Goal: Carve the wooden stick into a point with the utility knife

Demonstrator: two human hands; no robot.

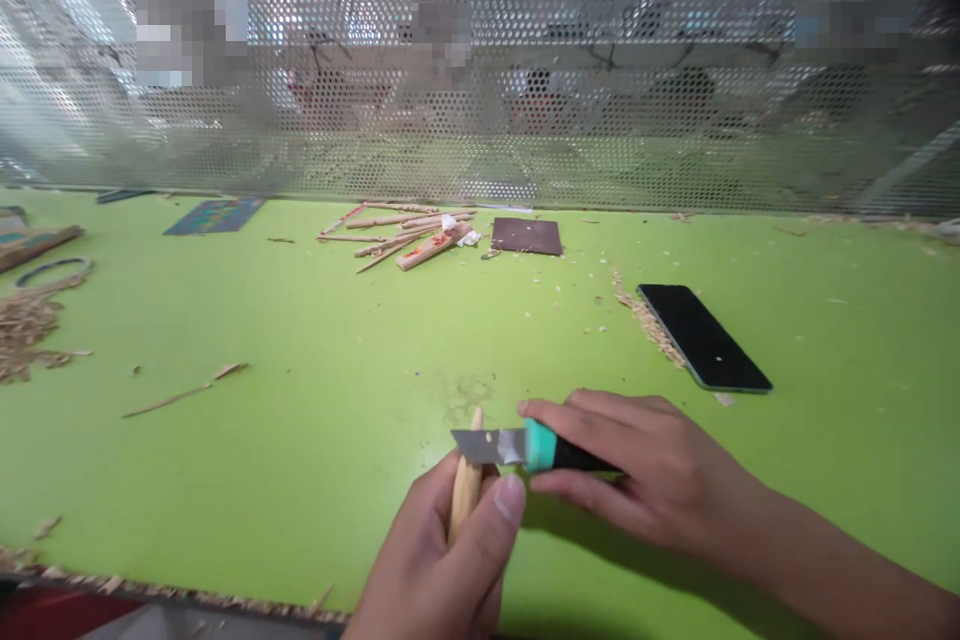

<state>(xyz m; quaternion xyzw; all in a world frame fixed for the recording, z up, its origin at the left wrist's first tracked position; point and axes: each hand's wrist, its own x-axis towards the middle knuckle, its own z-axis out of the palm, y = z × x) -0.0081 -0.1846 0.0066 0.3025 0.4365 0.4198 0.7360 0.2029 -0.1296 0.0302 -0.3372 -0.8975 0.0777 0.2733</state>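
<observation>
My left hand (442,560) is wrapped round a light wooden stick (465,500) with a narrowed tip pointing away from me. In my right hand (645,460) is a carving knife (541,446) with a black and turquoise handle. Its slanted flat blade lies across the stick just below the tip, with the point to the left. My left thumb rests close beneath the blade. The lower part of the stick is hidden inside my left fist.
A smartphone (703,335) lies to the right beside wood shavings (649,320). Several carved sticks (397,223) and a brown sandpaper piece (526,235) lie farther back. More shavings (26,325) are heaped at the left. A perforated metal screen (480,140) stands along the green table's back edge.
</observation>
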